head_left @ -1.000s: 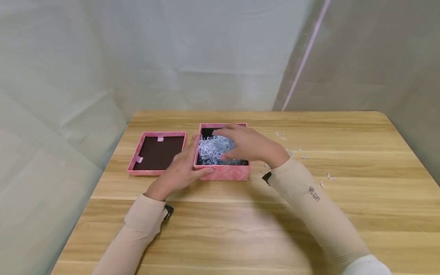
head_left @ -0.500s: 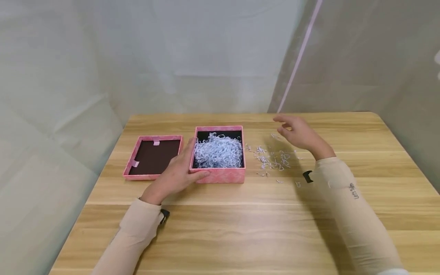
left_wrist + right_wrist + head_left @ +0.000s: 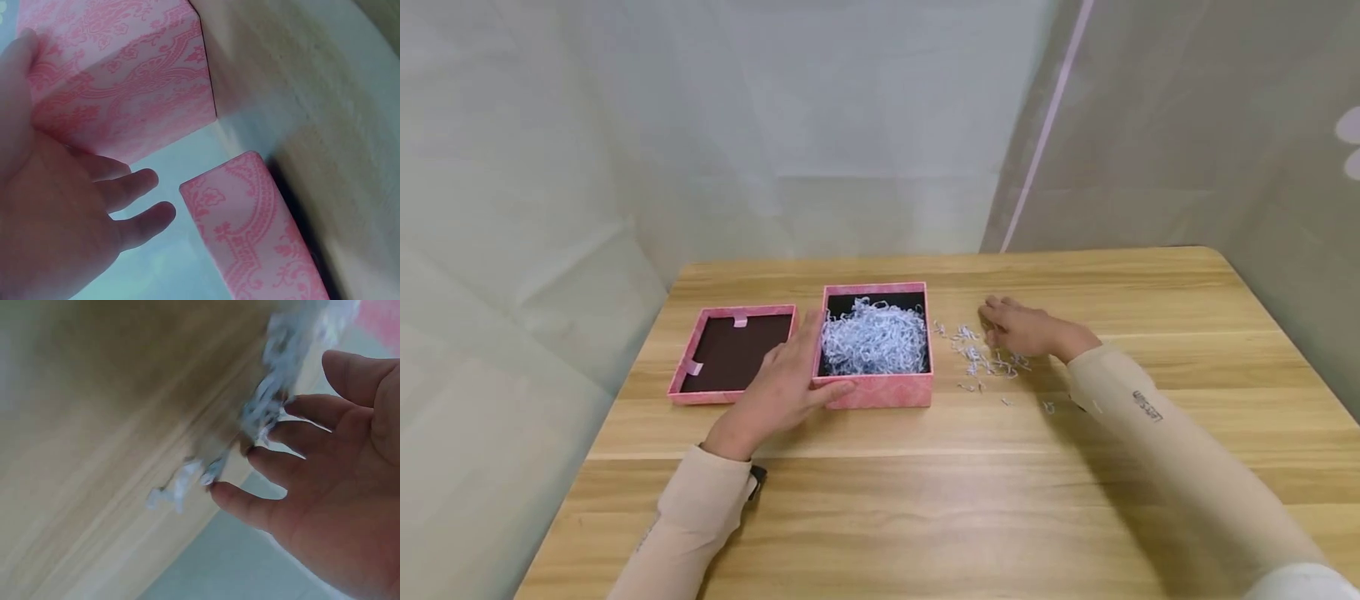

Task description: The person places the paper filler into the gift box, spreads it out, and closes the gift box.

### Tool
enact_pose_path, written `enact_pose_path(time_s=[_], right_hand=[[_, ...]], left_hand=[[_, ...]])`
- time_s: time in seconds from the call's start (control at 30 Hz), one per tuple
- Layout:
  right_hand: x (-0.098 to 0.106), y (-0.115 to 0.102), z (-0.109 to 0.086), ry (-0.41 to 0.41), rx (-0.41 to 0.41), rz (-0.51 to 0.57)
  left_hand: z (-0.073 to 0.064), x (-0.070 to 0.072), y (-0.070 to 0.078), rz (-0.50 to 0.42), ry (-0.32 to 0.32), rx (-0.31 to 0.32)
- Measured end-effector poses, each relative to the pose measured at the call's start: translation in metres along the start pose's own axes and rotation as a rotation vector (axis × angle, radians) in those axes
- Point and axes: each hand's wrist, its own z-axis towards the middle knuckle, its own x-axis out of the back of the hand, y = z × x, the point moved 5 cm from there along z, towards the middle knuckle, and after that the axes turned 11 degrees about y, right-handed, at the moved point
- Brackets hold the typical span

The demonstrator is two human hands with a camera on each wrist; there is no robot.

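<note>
A pink patterned box (image 3: 880, 392) stands uncovered on the wooden table, heaped with pale blue-white paper shreds (image 3: 876, 337). My left hand (image 3: 778, 392) rests at its near left corner, thumb along the front wall and fingers extended by the left side. In the left wrist view the spread fingers lie beside the box wall (image 3: 131, 81). To the right of the box, my right hand (image 3: 1030, 329) is down at the scattered loose shreds (image 3: 977, 360). Its spread fingertips meet some shreds (image 3: 269, 394) on the tabletop in the right wrist view.
The matching pink lid (image 3: 707, 397) lies left of the box with its dark inside facing up and two ribbon tabs showing. A few stray shreds (image 3: 1049, 407) are nearer the front of the wooden table (image 3: 880, 517). Pale fabric (image 3: 850, 125) hangs behind.
My right hand has left the box, moved right and come down onto the table among loose shreds. More shreds now lie beside the box. My left hand stays at the box corner.
</note>
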Motion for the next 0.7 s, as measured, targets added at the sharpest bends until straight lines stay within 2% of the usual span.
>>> enact_pose_path(time_s=[0.13,0.23,0.4,0.57,0.7], right_hand=[[-0.004,-0.014,-0.016,-0.062,0.021,0.002],[0.0,-0.025,-0.018,-0.013,0.049,0.018],[-0.002,-0.047,0.002,0.056,0.063,-0.037],[-0.024,-0.062,0.023,-0.002,0.085,-0.126],[-0.036,-0.061,0.017,-0.055,0.092,-0.22]], left_hand=[[-0.002,0.0,-0.001,0.001,0.009,-0.016],[0.0,0.001,-0.001,-0.011,0.0,-0.033],[0.001,0.004,0.0,0.013,-0.008,-0.064],[0.0,0.004,0.002,0.034,-0.007,-0.079],[0.002,0.005,0.004,0.041,-0.014,-0.085]])
